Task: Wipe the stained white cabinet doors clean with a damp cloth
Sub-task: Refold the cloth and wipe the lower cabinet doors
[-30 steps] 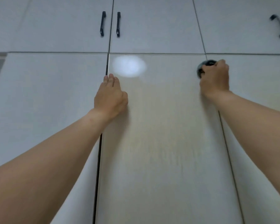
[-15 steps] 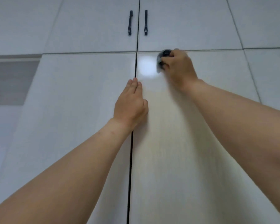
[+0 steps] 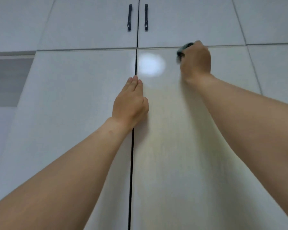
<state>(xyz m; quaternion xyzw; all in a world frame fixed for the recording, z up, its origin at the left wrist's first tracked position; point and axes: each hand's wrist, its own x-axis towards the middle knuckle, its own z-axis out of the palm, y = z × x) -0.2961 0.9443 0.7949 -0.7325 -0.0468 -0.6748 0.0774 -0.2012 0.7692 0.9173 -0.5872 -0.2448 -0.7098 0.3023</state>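
Against the tall white door right of the dark vertical seam [image 3: 132, 155], the right hand [image 3: 195, 61] grips a bunched dark cloth [image 3: 183, 49], fingers curled over it; only a bit of the wad shows past the knuckles, pressed at the top edge of that right-hand door [image 3: 178, 146], just under the horizontal gap below the upper cabinets. Hand and cloth blurred. Half a second ago the cloth sat hard against the bright round glare spot [image 3: 150, 64] near the seam; now it lies well right of the spot, with bare door between. A second ago it was farther right again, at the door's far right corner, so the stroke has run left and come back part way. Left hand [image 3: 130, 103] lies flat, fingers straight and together, fingertips just right of the seam below the glare, palm bridging both doors; same placement as in both earlier frames. Left-hand door [image 3: 73, 105] otherwise untouched. Two black handles [image 3: 137, 17] on the upper doors flank the seam above. No stains discernible; right-hand door looks faintly yellower than its neighbour.
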